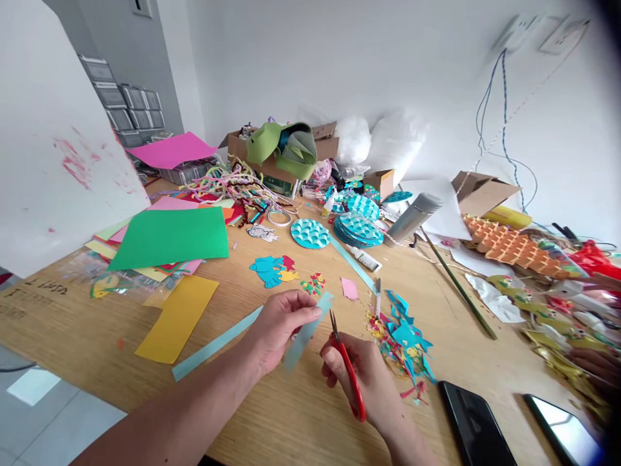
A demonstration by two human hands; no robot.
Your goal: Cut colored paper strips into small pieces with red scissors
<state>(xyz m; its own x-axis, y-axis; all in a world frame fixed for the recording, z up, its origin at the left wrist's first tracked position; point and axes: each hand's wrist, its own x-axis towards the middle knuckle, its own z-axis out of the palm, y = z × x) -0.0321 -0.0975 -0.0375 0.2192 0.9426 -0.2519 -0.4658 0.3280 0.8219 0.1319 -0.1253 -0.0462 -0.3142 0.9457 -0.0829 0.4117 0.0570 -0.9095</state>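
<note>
Pinched between the thumb and fingers of my left hand (284, 323) is a short light-blue paper strip (306, 333), held above the table. My right hand (361, 362) grips red-handled scissors (349, 369), whose blades point up beside the strip's upper end. The blades look nearly closed and apart from the paper. A longer light-blue strip (216, 343) lies on the table by my left wrist. Beyond my hands lie blue, red and yellow fish cutouts (272, 268), a pile of small coloured bits (313, 283) and a pink paper piece (348, 288).
Blue, red and yellow scraps (405, 336) lie right of my hands, near a black phone (475, 421) and another phone (560, 427). Green paper (172, 239) and yellow paper (179, 320) are at left. Scale-patterned blue discs (358, 230), a glue bottle (365, 259) and a grey cylinder (414, 217) stand farther back.
</note>
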